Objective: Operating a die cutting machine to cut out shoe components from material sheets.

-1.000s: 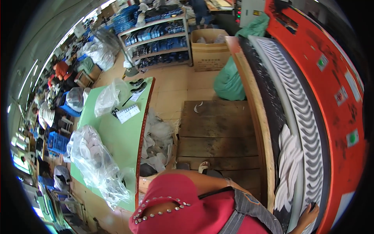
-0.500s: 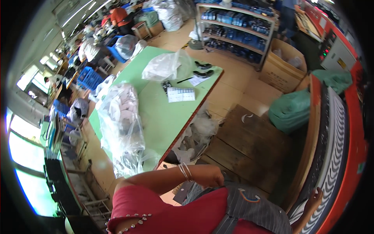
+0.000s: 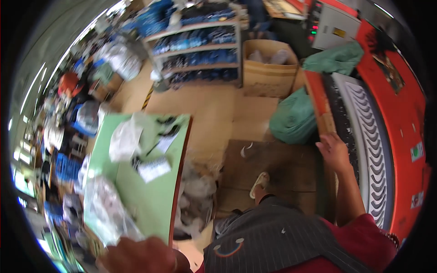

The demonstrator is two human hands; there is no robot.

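Observation:
My right hand hovers by the wooden edge of a red machine, its fingers apart and nothing visible in them. Just beyond it, a long grey sheet with a column of crescent-shaped cuts lies on the machine bed. At the lower left, my left hand is smeared by motion, so its fingers do not show clearly. It is nearest to a clear plastic bag of pale pieces on the green table; whether they touch, I cannot tell.
Printed paper, black curved pieces and a white plastic bag lie on the table. A green sack and a cardboard box stand ahead, beside a rack. A dark board covers the floor.
The view has swung right. My right hand has moved from the sheet to the wooden edge further ahead. My left hand has gone from my waist toward the table's near end.

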